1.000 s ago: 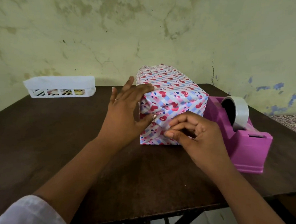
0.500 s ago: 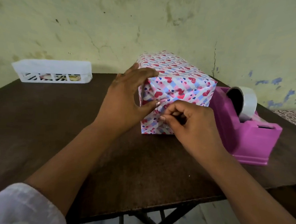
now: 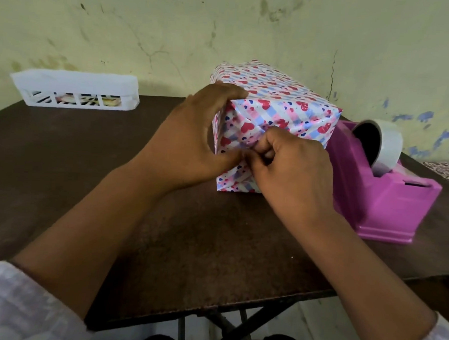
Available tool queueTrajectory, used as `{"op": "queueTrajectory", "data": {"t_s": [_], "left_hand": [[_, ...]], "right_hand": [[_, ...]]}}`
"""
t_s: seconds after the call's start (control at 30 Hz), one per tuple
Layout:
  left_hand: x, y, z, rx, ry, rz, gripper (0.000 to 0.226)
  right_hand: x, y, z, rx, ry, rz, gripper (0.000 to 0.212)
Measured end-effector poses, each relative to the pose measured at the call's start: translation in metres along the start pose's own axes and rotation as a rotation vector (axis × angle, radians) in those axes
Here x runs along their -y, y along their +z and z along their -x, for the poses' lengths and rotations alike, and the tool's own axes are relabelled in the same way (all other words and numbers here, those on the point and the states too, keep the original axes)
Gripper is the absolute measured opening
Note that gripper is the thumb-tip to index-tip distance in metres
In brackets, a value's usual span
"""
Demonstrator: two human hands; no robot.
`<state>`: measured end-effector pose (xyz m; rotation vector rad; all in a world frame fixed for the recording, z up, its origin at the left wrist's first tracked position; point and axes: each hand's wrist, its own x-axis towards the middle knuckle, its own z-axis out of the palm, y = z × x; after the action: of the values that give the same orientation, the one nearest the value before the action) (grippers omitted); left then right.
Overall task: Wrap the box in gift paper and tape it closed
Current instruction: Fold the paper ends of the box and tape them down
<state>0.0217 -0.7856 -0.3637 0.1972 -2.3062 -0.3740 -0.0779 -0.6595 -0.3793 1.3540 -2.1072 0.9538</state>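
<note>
Your box (image 3: pixel 271 104), already covered in heart-print paper, stands on the desk (image 3: pixel 113 190) just left of the pink dispenser (image 3: pixel 388 204) with its tape roll (image 3: pixel 383 147). Your left hand (image 3: pixel 191 142) grips the box's near left corner, fingers curled over the top edge and thumb pressed on the end face. Your right hand (image 3: pixel 291 170) is against that same face, its fingers (image 3: pixel 266 146) curled and pinching the folded flap beside your left thumb. A white basket (image 3: pixel 74 89) sits far left
</note>
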Motion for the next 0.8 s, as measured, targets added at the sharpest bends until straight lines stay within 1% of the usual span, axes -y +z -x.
{"op": "queueTrajectory", "data": {"t_s": [0.07,0.1,0.2,0.37,0.5,0.53,0.57,0.6,0.67,0.7,0.73,0.77,0.8], "left_hand": [[0.001,-0.001,-0.001,0.044,0.015,-0.123,0.079],[0.0,0.0,-0.002,0.047,-0.003,-0.161,0.081],[-0.003,0.001,-0.003,0.029,-0.053,-0.18,0.078],[-0.004,0.001,-0.001,0.043,-0.073,-0.15,0.074],[-0.005,0.004,0.004,0.074,-0.089,-0.092,0.081],[-0.006,0.005,0.006,0.07,-0.096,-0.074,0.082],[-0.007,0.006,0.006,0.054,-0.107,-0.061,0.082],[-0.009,0.008,0.006,0.026,-0.122,-0.051,0.082],[-0.013,0.015,0.005,-0.04,-0.168,-0.029,0.08],[-0.014,0.018,0.005,-0.071,-0.183,-0.018,0.077],[-0.014,0.02,0.005,-0.096,-0.188,-0.009,0.073],[-0.014,0.022,0.005,-0.111,-0.187,0.001,0.07],[-0.013,0.023,0.005,-0.117,-0.191,0.011,0.068]], "right_hand": [[0.0,-0.004,-0.002,0.023,0.045,0.094,0.024],[-0.001,-0.006,-0.004,0.032,0.067,0.161,0.03],[-0.006,-0.011,-0.004,0.058,0.085,0.296,0.043],[-0.013,-0.019,0.002,0.104,0.08,0.352,0.044],[-0.027,-0.029,0.018,0.135,0.085,0.355,0.041],[-0.03,-0.033,0.024,0.109,0.068,0.356,0.041],[-0.033,-0.038,0.03,0.036,0.041,0.331,0.041],[-0.035,-0.045,0.037,-0.07,0.023,0.279,0.04],[-0.041,-0.06,0.048,-0.242,0.032,0.179,0.031],[-0.049,-0.065,0.053,-0.289,0.05,0.128,0.024],[-0.059,-0.069,0.055,-0.314,0.088,0.067,0.02],[-0.071,-0.075,0.057,-0.328,0.153,0.006,0.021],[-0.08,-0.079,0.058,-0.323,0.248,-0.053,0.027]]}}
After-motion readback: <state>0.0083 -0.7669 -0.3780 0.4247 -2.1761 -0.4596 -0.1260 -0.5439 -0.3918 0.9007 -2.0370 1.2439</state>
